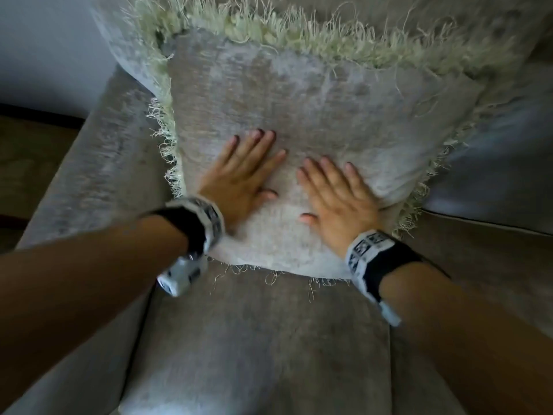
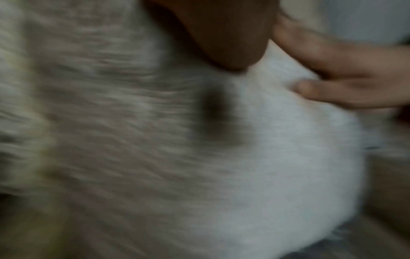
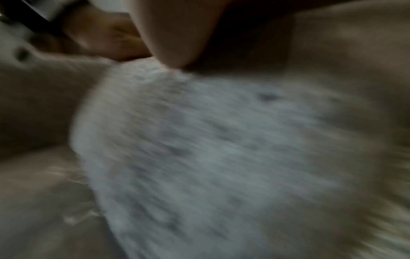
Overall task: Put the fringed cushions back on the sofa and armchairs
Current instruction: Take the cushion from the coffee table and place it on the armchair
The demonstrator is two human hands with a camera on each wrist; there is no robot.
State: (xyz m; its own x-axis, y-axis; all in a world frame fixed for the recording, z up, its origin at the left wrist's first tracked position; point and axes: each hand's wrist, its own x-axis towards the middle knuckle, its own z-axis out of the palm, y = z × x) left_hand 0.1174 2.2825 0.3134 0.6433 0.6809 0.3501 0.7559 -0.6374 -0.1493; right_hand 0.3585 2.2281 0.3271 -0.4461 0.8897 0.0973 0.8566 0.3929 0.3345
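Observation:
A large grey cushion (image 1: 314, 94) with a pale fringe along its edges leans against the backrest of a grey-brown upholstered seat (image 1: 263, 339). My left hand (image 1: 242, 172) lies flat on the cushion's lower left face, fingers straight. My right hand (image 1: 335, 190) lies flat beside it on the lower middle, fingers straight too. Both wrist views are blurred; the left wrist view shows the cushion (image 2: 255, 166) and my right hand (image 2: 346, 82), and the right wrist view shows the cushion (image 3: 199, 149) and my left hand (image 3: 106, 38).
A padded armrest (image 1: 89, 163) runs along the left of the seat, with a white wall (image 1: 45, 55) and a dark floor (image 1: 27, 163) beyond it. Another grey cushion or armrest (image 1: 502, 163) sits at the right.

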